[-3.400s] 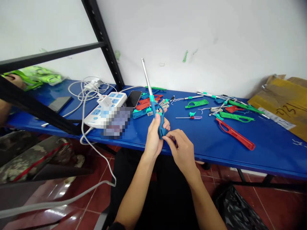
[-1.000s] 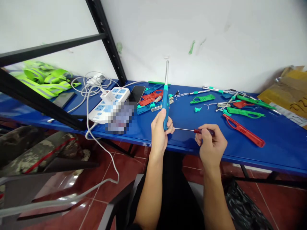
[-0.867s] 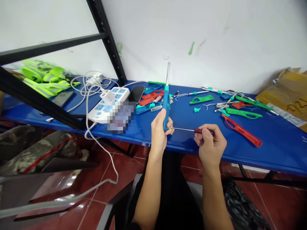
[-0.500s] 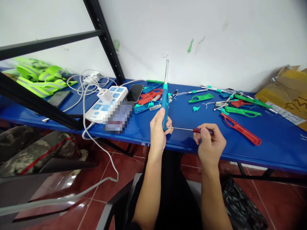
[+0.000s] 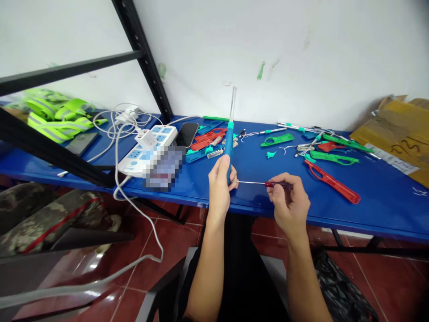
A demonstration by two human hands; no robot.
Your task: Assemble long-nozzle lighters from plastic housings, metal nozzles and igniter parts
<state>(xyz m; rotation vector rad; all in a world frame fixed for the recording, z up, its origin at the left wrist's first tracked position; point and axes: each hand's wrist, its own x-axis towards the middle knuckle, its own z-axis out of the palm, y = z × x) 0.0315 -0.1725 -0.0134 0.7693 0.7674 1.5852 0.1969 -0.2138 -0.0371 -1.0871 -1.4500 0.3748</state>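
Note:
My left hand (image 5: 221,179) is closed around the lower end of a blue long-necked lighter (image 5: 229,142), held upright with its metal tube on top. My right hand (image 5: 291,199) grips the dark red handle of a screwdriver (image 5: 250,182). The thin shaft lies level, and its tip meets the lighter's lower end beside my left fingers; the exact contact point is too small to make out. Behind the hands lie a green lighter shell (image 5: 277,139), a red lighter shell (image 5: 331,181) and a small teal trigger piece (image 5: 271,154).
A white power strip (image 5: 129,166) with a looping cable, a phone (image 5: 187,134) and a pixelated item (image 5: 164,167) sit left on the blue table (image 5: 261,208). A black shelf post (image 5: 147,58) rises there. A cardboard box (image 5: 398,134) stands right, near several lighter parts.
My right hand and the screwdriver have shifted slightly left and the fingers sit differently on the handle. The left hand still holds the lighter. The whole view has tilted a little.

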